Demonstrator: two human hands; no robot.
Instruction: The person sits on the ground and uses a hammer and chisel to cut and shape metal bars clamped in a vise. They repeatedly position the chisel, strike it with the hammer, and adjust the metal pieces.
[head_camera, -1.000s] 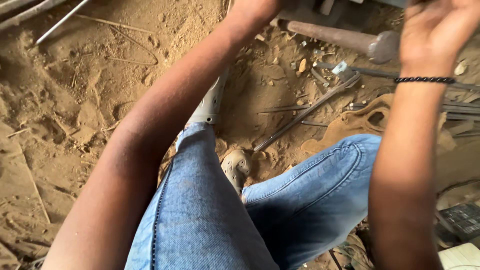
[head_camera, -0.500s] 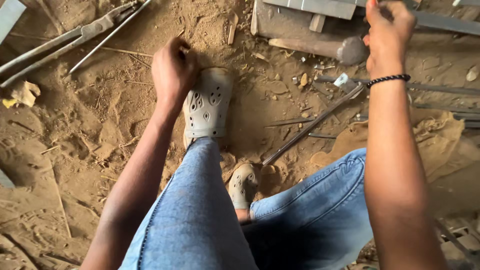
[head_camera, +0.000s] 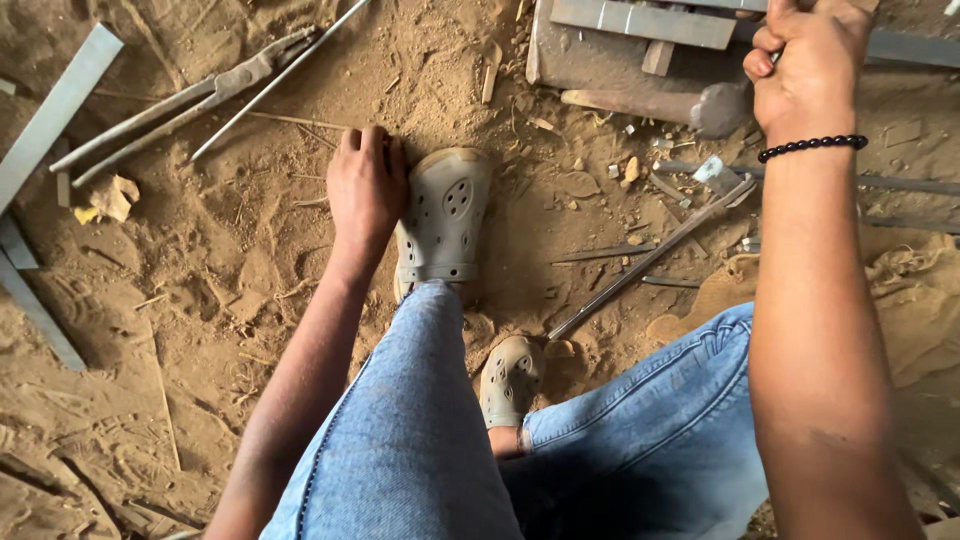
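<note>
— Left hand (head_camera: 366, 190): flat on the sandy ground (head_camera: 200, 290), fingers together, holding nothing, touching the side of the grey clog (head_camera: 445, 215).
— And the right hand (head_camera: 808, 68)?
— Closed in a fist at the top edge, around something thin; cannot tell what exactly.
— Nearest thing?
— Hammer (head_camera: 665, 103), lying just left of that fist, head toward it.
— Handling?
— Probably heavy at the head, stiff, dusty. Better gripped low on the wooden handle.

The person wears faded blue jeans (head_camera: 420, 440), greyish-tan perforated clogs (head_camera: 445, 215), bare forearms, and a black beaded bracelet (head_camera: 812, 147) just below the right hand (head_camera: 810, 65).
</note>
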